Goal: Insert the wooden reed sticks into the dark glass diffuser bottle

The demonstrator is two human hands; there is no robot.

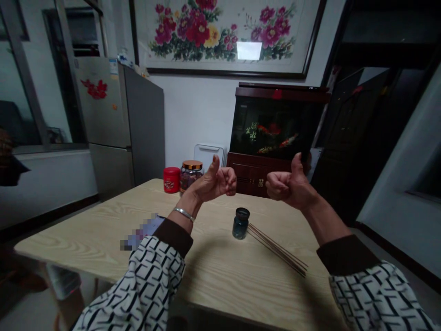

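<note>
My left hand [215, 183] and my right hand [287, 183] are raised above the light wood-grain table [86, 243], each curled into a fist with the thumb up and nothing in it. Between them and lower down stands a small dark glass bottle with a black cap [240, 224]. A bundle of thin brown sticks [277, 250] lies on the tabletop to its right, below my right hand. Neither hand touches the table, bottle or sticks. A silver bangle [183, 213] circles my left wrist.
A red tin [171, 179] and a gold-lidded glass jar [190, 176] stand at the table's far edge. Behind are a fridge [117, 124] and a fish tank [275, 124] on a dark wooden cabinet. A pixelated patch [141, 232] covers part of the table.
</note>
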